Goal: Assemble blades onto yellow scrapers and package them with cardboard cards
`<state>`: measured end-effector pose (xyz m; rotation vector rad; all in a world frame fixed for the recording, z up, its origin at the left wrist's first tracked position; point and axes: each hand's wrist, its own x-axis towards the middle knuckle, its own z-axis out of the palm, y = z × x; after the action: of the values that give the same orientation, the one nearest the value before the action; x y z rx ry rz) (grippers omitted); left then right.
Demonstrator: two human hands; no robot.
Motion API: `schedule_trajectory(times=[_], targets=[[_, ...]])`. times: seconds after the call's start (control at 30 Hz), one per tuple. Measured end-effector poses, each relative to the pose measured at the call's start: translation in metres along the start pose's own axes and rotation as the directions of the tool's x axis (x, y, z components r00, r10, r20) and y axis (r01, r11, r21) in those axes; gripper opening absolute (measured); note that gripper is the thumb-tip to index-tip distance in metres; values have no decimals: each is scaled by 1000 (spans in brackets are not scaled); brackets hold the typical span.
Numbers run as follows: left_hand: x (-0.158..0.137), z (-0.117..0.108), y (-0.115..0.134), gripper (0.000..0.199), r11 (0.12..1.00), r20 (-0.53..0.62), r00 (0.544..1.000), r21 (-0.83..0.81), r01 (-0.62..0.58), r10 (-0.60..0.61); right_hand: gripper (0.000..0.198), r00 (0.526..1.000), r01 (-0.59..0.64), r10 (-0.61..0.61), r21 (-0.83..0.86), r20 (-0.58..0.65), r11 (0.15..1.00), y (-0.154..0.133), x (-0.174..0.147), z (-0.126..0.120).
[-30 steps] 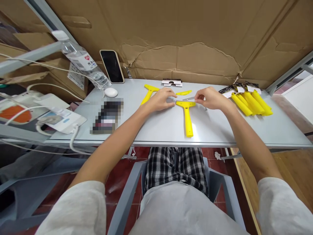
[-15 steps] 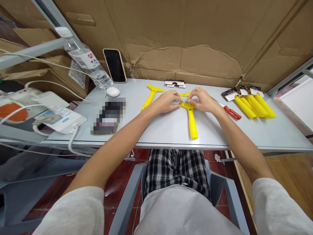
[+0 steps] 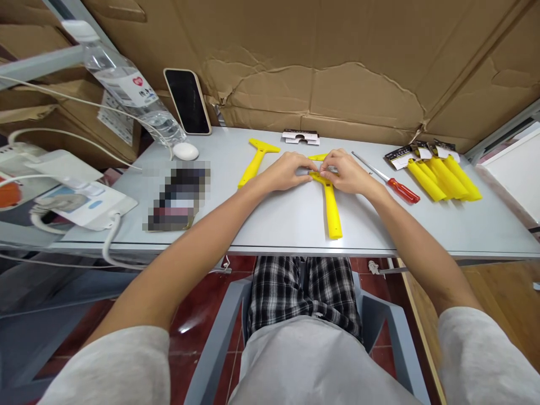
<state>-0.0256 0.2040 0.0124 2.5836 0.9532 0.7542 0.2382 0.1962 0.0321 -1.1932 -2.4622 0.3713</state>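
Note:
A yellow T-shaped scraper (image 3: 332, 211) lies on the desk, its handle toward me. At the left end of its head, my left hand (image 3: 293, 170) is closed, thumb and fingertips pinching it. My right hand (image 3: 346, 171) is closed over the head's right part, covering much of it. A small greyish bit shows by the right fingers, too small to name. Just behind the hands lies another yellow piece (image 3: 318, 157), partly hidden. A second yellow scraper (image 3: 254, 164) rests left of my left hand. Right of my right hand is a screwdriver (image 3: 403, 191) with a red handle.
Several yellow pieces (image 3: 447, 177) with black-and-white cards lie at the right. A folded card (image 3: 300, 136) sits at the back. To the left are a blurred-out phone-like item (image 3: 175, 199), a white oval object (image 3: 185, 151), an upright phone (image 3: 188, 101), a bottle (image 3: 130, 84) and a power strip (image 3: 90, 199).
The view has shifted slightly, and more of the screwdriver's shaft shows. The right hand has moved a little left along the scraper's head, closer to the left hand.

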Motion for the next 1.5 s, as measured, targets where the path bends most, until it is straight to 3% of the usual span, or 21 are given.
schedule_trajectory(times=[0.67,1.5], targets=[[-1,1,-6,23,1000,-36,999,-11,-21,20,38,998,-14,16,-24,59,1000,1,2,1],[-1,2,-7,19,999,-49,998,-30,-32,30,46,998,48,-48,-2,37,999,1,-1,-5]])
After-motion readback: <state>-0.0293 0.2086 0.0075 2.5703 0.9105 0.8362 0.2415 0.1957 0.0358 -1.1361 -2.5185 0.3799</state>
